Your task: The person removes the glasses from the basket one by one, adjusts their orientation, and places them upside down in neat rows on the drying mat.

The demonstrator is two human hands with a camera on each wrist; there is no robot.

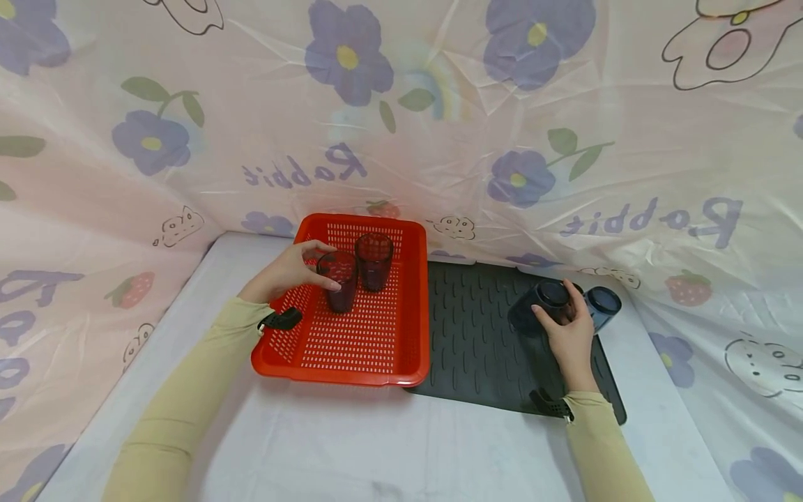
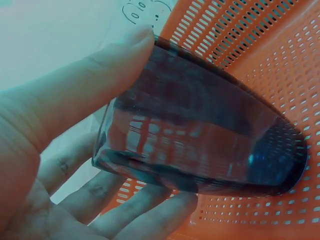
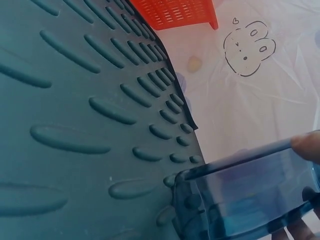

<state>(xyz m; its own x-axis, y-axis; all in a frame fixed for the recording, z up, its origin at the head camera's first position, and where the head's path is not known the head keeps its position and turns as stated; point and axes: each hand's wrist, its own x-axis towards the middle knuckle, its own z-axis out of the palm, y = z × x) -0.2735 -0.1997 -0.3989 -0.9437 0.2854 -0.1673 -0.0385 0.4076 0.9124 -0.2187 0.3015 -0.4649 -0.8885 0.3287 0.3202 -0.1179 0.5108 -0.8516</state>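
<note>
A dark tinted drinking glass (image 1: 341, 296) stands in the red plastic basket (image 1: 417, 335), and my left hand (image 1: 295, 268) holds it near the rim. In the left wrist view the thumb lies along one side of this glass (image 2: 200, 120), the fingers on the other. A second glass (image 1: 375, 268) stands beside it in the basket. My right hand (image 1: 574, 341) grips a blue-tinted glass (image 1: 525, 317) on the dark drying mat (image 1: 467, 335). The right wrist view shows a thumb on this glass (image 3: 250, 190). Just right of the hand stands another blue glass (image 1: 603, 301).
The basket's right side adjoins the mat, which has raised oval ridges. Both are on a white-covered table (image 1: 326, 446). A printed curtain (image 1: 414, 139) hangs close behind them and along the sides.
</note>
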